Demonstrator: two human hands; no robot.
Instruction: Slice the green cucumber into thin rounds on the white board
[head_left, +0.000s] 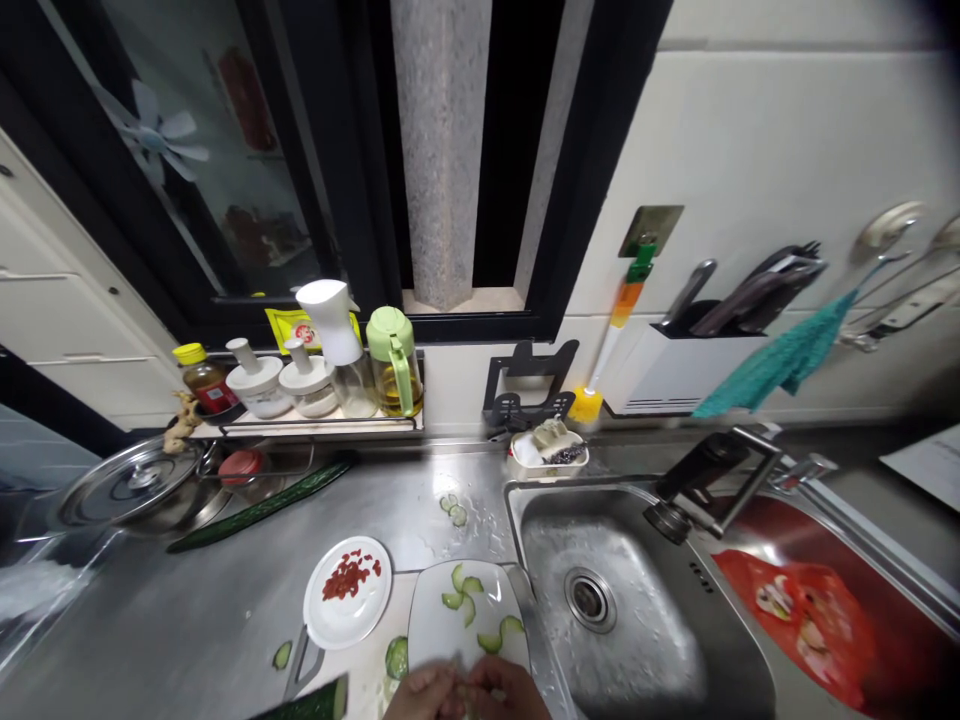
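Both hands at the near edge of the surface, cut off by the bottom of the view: left hand and right hand drawn together, fingertips meeting over a small pale-green bit; too blurred to tell what is pinched or by which hand. White plate directly beyond the fingertips, touching or nearly so, carrying curved cucumber slices spread over its far half. One round cucumber slice just left of the plate, close to the left hand. Cut cucumber end at the near edge, left of the left hand. Round plate with red berries beside the white plate, to its left. Whole long cucumber lying aslant toward the far left of the surface, well apart from the hands. Sink just right of the plate, red bag in the further basin. Condiment rack at the far edge; yellow packet behind it with a red-and-white mark, writing unreadable. Bottle with red label, text not legible.
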